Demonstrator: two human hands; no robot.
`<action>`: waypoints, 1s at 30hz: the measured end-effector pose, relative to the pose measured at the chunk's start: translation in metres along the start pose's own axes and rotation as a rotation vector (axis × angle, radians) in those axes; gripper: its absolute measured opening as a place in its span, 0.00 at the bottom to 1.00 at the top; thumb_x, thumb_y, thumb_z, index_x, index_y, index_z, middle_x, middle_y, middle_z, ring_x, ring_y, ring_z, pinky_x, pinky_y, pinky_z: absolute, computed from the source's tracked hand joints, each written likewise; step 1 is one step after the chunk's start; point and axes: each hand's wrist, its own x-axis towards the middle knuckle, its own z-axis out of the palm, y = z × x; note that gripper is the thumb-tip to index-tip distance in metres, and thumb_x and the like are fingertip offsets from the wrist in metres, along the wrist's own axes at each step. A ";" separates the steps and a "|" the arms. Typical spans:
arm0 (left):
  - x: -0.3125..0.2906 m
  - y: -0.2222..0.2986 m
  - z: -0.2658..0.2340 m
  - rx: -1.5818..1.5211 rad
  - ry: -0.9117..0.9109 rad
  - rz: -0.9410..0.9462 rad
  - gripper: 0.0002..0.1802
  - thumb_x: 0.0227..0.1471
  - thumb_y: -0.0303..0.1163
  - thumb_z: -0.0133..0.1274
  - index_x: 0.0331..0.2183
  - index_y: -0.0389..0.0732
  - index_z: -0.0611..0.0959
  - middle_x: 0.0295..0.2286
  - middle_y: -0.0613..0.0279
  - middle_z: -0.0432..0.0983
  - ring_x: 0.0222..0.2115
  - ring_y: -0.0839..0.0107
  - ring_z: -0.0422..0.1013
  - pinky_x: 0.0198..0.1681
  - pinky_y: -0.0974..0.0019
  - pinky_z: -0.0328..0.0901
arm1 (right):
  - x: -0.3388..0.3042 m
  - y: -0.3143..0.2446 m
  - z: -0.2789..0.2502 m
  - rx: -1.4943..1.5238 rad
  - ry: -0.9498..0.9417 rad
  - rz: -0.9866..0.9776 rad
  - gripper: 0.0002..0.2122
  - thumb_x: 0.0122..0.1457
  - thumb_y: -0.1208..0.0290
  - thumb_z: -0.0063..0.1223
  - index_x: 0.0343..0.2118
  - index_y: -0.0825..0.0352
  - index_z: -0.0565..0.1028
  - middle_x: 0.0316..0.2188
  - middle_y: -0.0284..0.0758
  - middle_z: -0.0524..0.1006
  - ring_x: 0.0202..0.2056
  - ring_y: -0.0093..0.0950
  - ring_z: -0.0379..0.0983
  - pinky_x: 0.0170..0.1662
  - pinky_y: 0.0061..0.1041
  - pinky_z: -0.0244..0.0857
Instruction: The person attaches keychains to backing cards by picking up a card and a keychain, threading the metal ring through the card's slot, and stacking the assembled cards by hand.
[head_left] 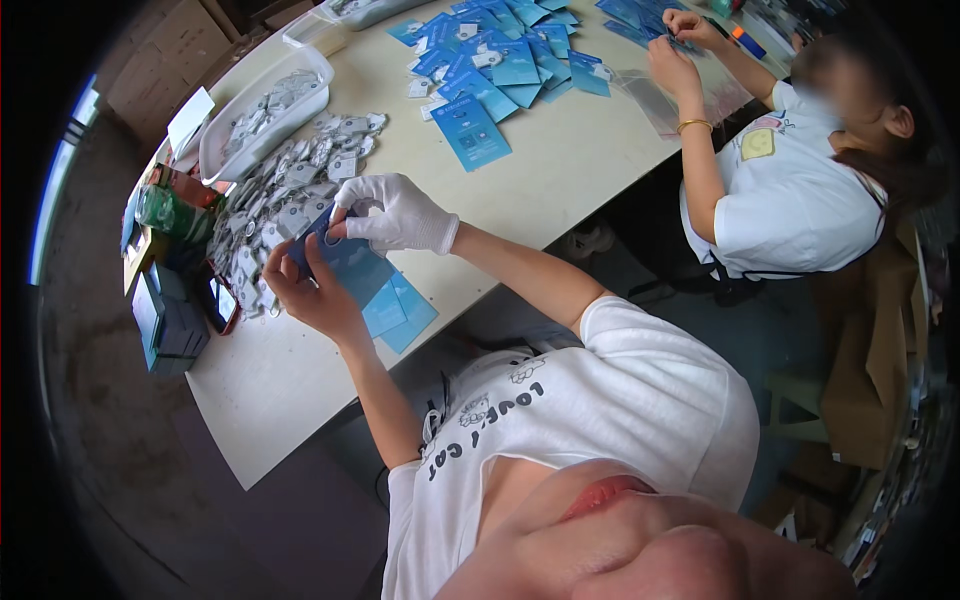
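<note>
Currently left hand (pixel 310 290) and gloved right hand (pixel 395 212) both pinch a blue card (pixel 345 258); grey packets (pixel 280 195) at 10 o'clock.

blue card (pixel 322 243) held between left hand (pixel 310 295) and gloved right hand (pixel 395 215) | small blue card stack (pixel 395 305) just below | scattered blue cards (pixel 500 65) far centre | small clear packets (pixel 290 185) heaped left

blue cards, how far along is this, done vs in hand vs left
Done: a few blue cards lie stacked by the wrists. In hand: the bare left hand and gloved right hand hold one blue card together. Left: a big pile of small silvery packets and a full white tray on the table.
</note>
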 end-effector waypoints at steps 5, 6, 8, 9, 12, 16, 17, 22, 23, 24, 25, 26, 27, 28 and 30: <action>-0.010 -0.020 -0.008 -0.440 -0.156 -0.351 0.11 0.52 0.23 0.57 0.39 0.32 0.78 0.34 0.64 0.77 0.33 0.81 0.71 0.37 0.79 0.63 | 0.004 0.028 0.011 0.164 0.145 -0.102 0.06 0.52 0.80 0.60 0.32 0.69 0.75 0.29 0.31 0.78 0.31 0.17 0.74 0.35 0.15 0.68; -0.012 -0.019 -0.006 -0.437 -0.108 -0.367 0.08 0.52 0.23 0.57 0.36 0.33 0.80 0.32 0.65 0.78 0.31 0.82 0.70 0.37 0.79 0.63 | 0.001 0.026 0.015 0.093 0.168 -0.116 0.06 0.52 0.80 0.60 0.33 0.70 0.75 0.31 0.32 0.78 0.33 0.17 0.74 0.37 0.16 0.68; -0.015 -0.014 -0.001 -0.479 -0.086 -0.305 0.07 0.51 0.24 0.58 0.34 0.33 0.81 0.30 0.67 0.78 0.29 0.83 0.69 0.34 0.80 0.61 | -0.004 0.020 0.018 0.048 0.218 -0.252 0.07 0.51 0.82 0.59 0.34 0.70 0.74 0.32 0.31 0.77 0.33 0.16 0.73 0.37 0.15 0.67; -0.017 -0.007 -0.001 -0.528 -0.034 -0.339 0.07 0.51 0.25 0.58 0.34 0.33 0.81 0.28 0.68 0.77 0.28 0.85 0.68 0.32 0.80 0.60 | -0.004 0.024 0.024 0.079 0.246 -0.368 0.08 0.51 0.83 0.59 0.34 0.70 0.74 0.31 0.30 0.77 0.33 0.15 0.72 0.35 0.13 0.66; -0.020 -0.008 -0.003 -0.544 -0.055 -0.319 0.09 0.52 0.28 0.58 0.34 0.33 0.82 0.28 0.69 0.77 0.27 0.86 0.66 0.31 0.81 0.59 | -0.007 0.023 0.034 0.078 0.265 -0.403 0.08 0.55 0.78 0.57 0.38 0.69 0.73 0.32 0.30 0.77 0.33 0.16 0.73 0.36 0.13 0.66; -0.025 -0.004 -0.009 -0.513 -0.044 -0.255 0.09 0.53 0.29 0.57 0.36 0.35 0.82 0.31 0.66 0.79 0.30 0.83 0.70 0.35 0.80 0.62 | -0.012 0.015 0.049 0.098 0.379 -0.376 0.16 0.51 0.79 0.62 0.42 0.69 0.70 0.35 0.32 0.77 0.36 0.18 0.73 0.42 0.17 0.68; -0.026 -0.002 -0.010 -0.508 -0.037 -0.256 0.09 0.53 0.29 0.57 0.36 0.35 0.82 0.31 0.66 0.79 0.30 0.83 0.70 0.35 0.80 0.62 | -0.013 0.013 0.051 0.113 0.387 -0.386 0.17 0.51 0.79 0.62 0.43 0.68 0.69 0.35 0.31 0.77 0.36 0.18 0.73 0.42 0.17 0.68; -0.029 0.012 -0.008 -0.506 0.007 -0.172 0.10 0.55 0.30 0.55 0.37 0.33 0.80 0.30 0.67 0.77 0.30 0.84 0.67 0.35 0.79 0.62 | -0.018 0.014 0.045 0.122 0.312 -0.258 0.11 0.54 0.77 0.60 0.40 0.69 0.72 0.33 0.30 0.77 0.35 0.16 0.72 0.41 0.15 0.67; -0.028 0.014 -0.010 -0.503 0.012 -0.172 0.10 0.55 0.30 0.55 0.37 0.33 0.80 0.30 0.67 0.77 0.30 0.84 0.67 0.35 0.79 0.62 | -0.019 0.012 0.046 0.138 0.285 -0.199 0.09 0.55 0.77 0.58 0.38 0.69 0.73 0.33 0.30 0.77 0.35 0.16 0.72 0.40 0.15 0.66; -0.028 0.016 -0.010 -0.485 0.004 -0.146 0.10 0.55 0.29 0.55 0.37 0.32 0.80 0.30 0.67 0.77 0.30 0.83 0.68 0.35 0.78 0.62 | -0.021 0.010 0.046 0.137 0.282 -0.198 0.09 0.55 0.77 0.58 0.38 0.69 0.73 0.33 0.30 0.77 0.35 0.16 0.72 0.40 0.15 0.66; -0.028 0.017 -0.010 -0.466 -0.004 -0.120 0.09 0.55 0.29 0.54 0.37 0.32 0.79 0.30 0.67 0.77 0.31 0.83 0.68 0.36 0.78 0.62 | -0.023 0.008 0.047 0.141 0.282 -0.207 0.08 0.55 0.78 0.58 0.37 0.69 0.74 0.32 0.30 0.77 0.34 0.15 0.72 0.40 0.15 0.66; -0.028 0.016 -0.011 -0.466 0.000 -0.121 0.09 0.55 0.29 0.54 0.37 0.32 0.79 0.30 0.67 0.77 0.31 0.83 0.68 0.36 0.78 0.62 | -0.024 0.005 0.048 0.144 0.282 -0.217 0.06 0.56 0.78 0.57 0.36 0.69 0.74 0.32 0.30 0.78 0.34 0.15 0.72 0.39 0.15 0.66; -0.027 0.016 -0.013 -0.480 -0.014 -0.113 0.09 0.55 0.28 0.54 0.37 0.33 0.79 0.31 0.66 0.77 0.31 0.83 0.68 0.36 0.78 0.62 | -0.025 0.002 0.049 0.143 0.281 -0.216 0.06 0.56 0.78 0.57 0.36 0.69 0.74 0.32 0.30 0.78 0.34 0.15 0.72 0.39 0.15 0.66; -0.026 0.016 -0.014 -0.494 -0.027 -0.106 0.09 0.56 0.28 0.54 0.37 0.33 0.79 0.31 0.66 0.77 0.32 0.82 0.68 0.37 0.78 0.62 | -0.025 -0.003 0.050 0.123 0.274 -0.219 0.07 0.56 0.78 0.57 0.37 0.70 0.74 0.32 0.30 0.77 0.34 0.15 0.72 0.39 0.15 0.66; -0.025 0.018 -0.015 -0.525 -0.033 -0.118 0.09 0.55 0.28 0.54 0.38 0.33 0.78 0.31 0.67 0.76 0.32 0.82 0.68 0.37 0.78 0.62 | -0.024 -0.009 0.051 0.102 0.266 -0.222 0.07 0.56 0.78 0.57 0.37 0.70 0.74 0.32 0.30 0.77 0.34 0.15 0.71 0.39 0.15 0.66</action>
